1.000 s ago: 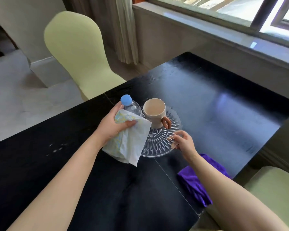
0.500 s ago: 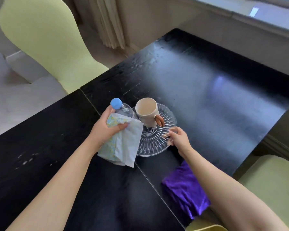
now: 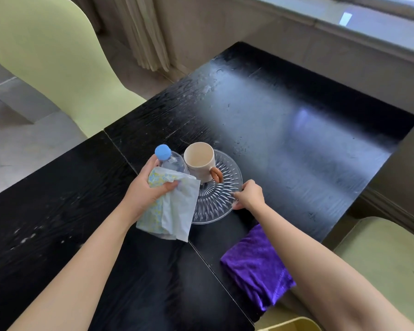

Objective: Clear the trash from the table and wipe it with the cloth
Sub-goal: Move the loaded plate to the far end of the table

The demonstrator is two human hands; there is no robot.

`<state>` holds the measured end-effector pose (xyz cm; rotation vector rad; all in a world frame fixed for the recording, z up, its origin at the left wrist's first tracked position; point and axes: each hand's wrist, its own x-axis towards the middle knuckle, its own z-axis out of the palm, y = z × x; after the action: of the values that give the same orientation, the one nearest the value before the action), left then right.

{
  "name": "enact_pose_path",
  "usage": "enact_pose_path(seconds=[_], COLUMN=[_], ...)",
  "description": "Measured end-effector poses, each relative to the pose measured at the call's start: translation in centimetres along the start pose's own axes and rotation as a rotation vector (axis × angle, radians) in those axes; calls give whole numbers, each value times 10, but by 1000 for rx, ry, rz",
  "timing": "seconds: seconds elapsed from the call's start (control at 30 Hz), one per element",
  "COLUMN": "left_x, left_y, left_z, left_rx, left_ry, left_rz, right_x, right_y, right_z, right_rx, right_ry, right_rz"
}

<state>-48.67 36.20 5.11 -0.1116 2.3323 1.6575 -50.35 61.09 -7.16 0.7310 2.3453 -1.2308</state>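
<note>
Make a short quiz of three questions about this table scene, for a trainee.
1. True or false: the cream ceramic mug with a brown handle stands on the clear cut-glass plate.
2. What does the left hand hold? A) the folded purple cloth B) a clear plastic bottle with a blue cap and crumpled white paper tissues C) nothing
3. Fill in: the right hand has its grip on the rim of the ____.

Key: 1 true; 2 B; 3 plate. The folded purple cloth lies untouched near the edge of the black wooden table.
</note>
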Motion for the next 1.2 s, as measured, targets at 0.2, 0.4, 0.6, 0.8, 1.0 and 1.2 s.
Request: enact_pose_path(seconds=[0.2,0.4,0.6,0.8,1.0,1.2], left_x=[-1,-8,-5,1,1,-19], left_y=[-8,-24,-25,-18,-21,-82], left_z=[-9,-25,-22,-15,-2,41], left_rx=[-20,-53,-75,-42,35,-532], left_ry=[73,95,94,67,156,350], left_rz=[-90,-177,-169,-138,-181,-457], right_x=[-10,-13,-16,-15,-17,-54], right_y=[-20,-48,-63,-60,-57,-27], right_z=[-14,-17,-6,-2,1,1], right_rx=[-229,-300,-179,-159,-163,-77], right_ry=[-2,-11,15,-70,6,57], right_rz=[-85,-359,-441,-424,-380,-298])
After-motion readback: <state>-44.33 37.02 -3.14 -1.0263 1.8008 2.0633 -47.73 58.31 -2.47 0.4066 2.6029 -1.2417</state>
